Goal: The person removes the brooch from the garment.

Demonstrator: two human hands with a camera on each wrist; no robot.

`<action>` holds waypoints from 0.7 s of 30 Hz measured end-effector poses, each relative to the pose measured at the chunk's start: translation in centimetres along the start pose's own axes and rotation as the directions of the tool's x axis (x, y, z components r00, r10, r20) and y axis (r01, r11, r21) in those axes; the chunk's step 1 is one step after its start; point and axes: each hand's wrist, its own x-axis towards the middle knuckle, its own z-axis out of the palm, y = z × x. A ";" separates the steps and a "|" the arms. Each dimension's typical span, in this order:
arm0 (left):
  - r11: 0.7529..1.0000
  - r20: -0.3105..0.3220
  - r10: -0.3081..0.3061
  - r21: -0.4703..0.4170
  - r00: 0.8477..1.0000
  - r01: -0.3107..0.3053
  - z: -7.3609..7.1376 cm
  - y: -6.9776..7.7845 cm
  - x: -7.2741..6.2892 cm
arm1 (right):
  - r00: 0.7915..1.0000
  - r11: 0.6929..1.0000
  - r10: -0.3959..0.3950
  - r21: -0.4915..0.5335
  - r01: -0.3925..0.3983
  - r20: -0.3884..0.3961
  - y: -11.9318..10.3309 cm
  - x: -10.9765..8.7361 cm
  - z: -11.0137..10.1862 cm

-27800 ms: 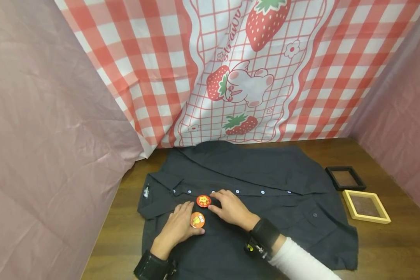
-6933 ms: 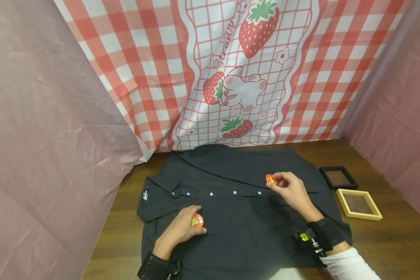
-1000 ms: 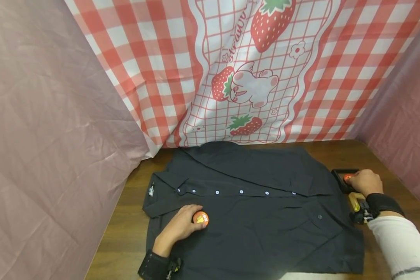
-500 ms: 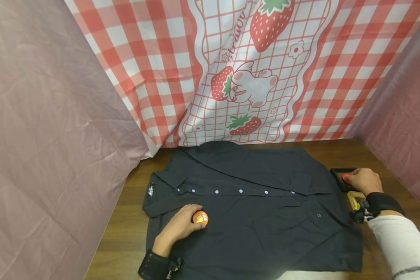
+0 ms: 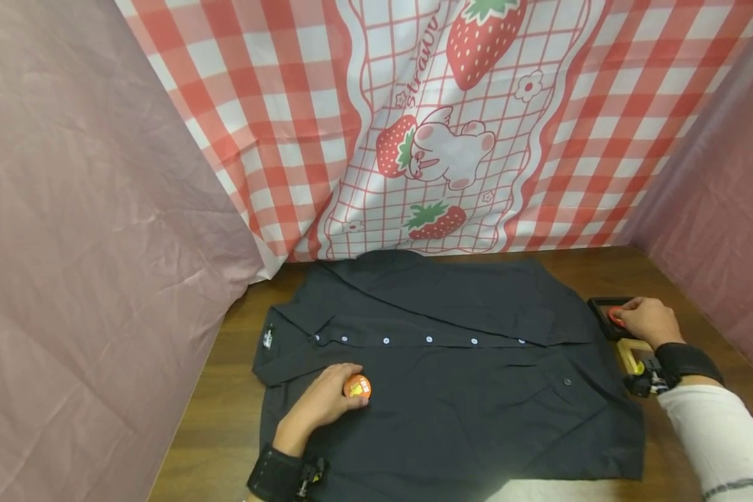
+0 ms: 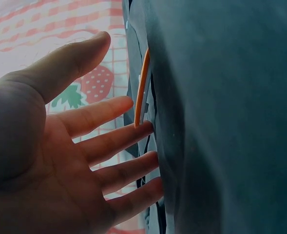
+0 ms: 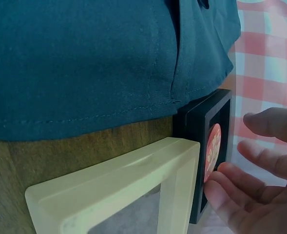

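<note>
Our left hand (image 5: pixel 316 408) rests flat-fingered against the orange badge (image 5: pixel 357 385) on the shirt (image 5: pixel 464 390); our right hand (image 5: pixel 648 321), fingers relaxed, touches the red badge (image 5: pixel 613 315) in the black frame (image 5: pixel 599 307).

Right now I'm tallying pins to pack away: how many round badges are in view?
2. An orange badge lies on the black shirt by the left hand. A red badge sits in the black frame at the right hand. Others may be hidden.

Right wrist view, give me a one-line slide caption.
Right hand touches a red badge lying in the black frame, beside a cream frame.
</note>
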 end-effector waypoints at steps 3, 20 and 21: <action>1.000 -0.001 0.001 0.010 1.000 -0.001 0.0 0.1 0.0 | 1.000 1.000 0.005 0.002 -0.005 0.018 -0.1 -0.2 -0.1; 0.998 -0.008 -0.055 -0.016 0.998 0.055 0.0 0.2 -0.2 | 0.997 0.998 0.030 0.047 -0.027 -0.064 -0.5 -0.8 0.6; 0.998 -0.006 -0.065 -0.020 0.998 0.064 0.1 0.2 -0.2 | 0.997 0.998 0.027 0.051 -0.024 -0.071 -0.5 -0.8 0.7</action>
